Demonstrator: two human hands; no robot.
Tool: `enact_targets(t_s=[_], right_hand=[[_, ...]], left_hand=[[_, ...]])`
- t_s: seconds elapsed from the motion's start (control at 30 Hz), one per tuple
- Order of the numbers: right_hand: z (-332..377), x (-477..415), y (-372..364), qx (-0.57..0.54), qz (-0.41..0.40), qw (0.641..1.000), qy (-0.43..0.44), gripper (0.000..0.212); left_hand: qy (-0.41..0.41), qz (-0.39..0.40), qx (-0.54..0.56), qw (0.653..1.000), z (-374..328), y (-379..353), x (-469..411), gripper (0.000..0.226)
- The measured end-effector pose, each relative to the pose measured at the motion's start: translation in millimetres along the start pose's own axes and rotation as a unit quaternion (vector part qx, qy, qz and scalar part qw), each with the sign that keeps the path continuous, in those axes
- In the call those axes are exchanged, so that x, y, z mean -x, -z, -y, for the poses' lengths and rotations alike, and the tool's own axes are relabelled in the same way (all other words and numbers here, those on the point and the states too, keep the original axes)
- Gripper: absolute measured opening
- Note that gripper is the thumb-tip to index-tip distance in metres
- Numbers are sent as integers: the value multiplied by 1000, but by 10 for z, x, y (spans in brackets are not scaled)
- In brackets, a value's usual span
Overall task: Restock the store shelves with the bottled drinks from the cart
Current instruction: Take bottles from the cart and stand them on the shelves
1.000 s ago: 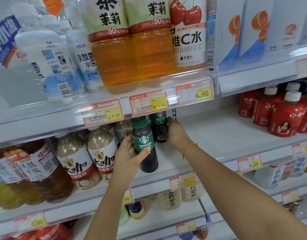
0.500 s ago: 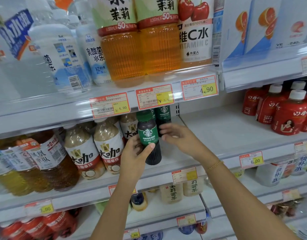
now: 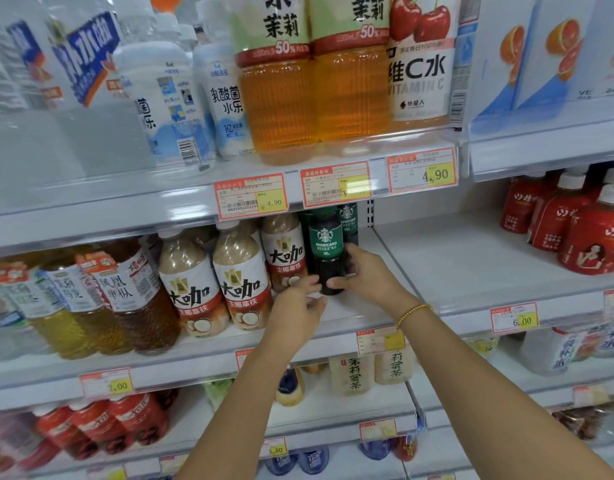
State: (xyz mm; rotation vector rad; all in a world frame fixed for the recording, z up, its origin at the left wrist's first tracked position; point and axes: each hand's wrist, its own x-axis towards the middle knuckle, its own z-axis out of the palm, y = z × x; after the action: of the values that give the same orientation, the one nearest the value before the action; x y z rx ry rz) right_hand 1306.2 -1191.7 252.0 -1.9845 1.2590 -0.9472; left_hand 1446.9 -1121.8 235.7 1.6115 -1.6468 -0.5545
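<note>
White store shelves fill the view; on the middle shelf [image 3: 454,271] the dark coffee bottle [image 3: 325,237] stands upright, milk-coffee bottles [image 3: 285,258] just to its left, a price tag [image 3: 335,183] hiding its cap. The right hand [image 3: 368,275] grasps its lower part, thumb in front. The left hand [image 3: 295,306] touches the base with curled fingertips; whether it grips, I cannot tell.

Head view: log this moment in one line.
step: shelving | Americano bottle upright at middle shelf | right hand grips its lower half | left hand touches its base
</note>
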Motion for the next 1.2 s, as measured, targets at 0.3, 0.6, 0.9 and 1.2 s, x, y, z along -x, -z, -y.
enact_targets(t_s=[0.3, 0.6, 0.9, 1.2], right_hand=[[13, -91, -136, -25, -30, 999, -30, 57], [50, 18, -83, 27, -9, 999, -33, 50], [-290, 1310, 73, 57, -129, 986, 87, 8], [-2213, 2913, -810, 101, 164, 959, -206, 26]], left_hand=[[34, -20, -50, 998, 44, -69, -53, 42], [15, -28, -84, 996, 9, -68, 18, 39], [-10, -171, 43, 984, 206, -490, 1407, 34], [251, 104, 5, 963, 1475, -1825, 2742, 10]])
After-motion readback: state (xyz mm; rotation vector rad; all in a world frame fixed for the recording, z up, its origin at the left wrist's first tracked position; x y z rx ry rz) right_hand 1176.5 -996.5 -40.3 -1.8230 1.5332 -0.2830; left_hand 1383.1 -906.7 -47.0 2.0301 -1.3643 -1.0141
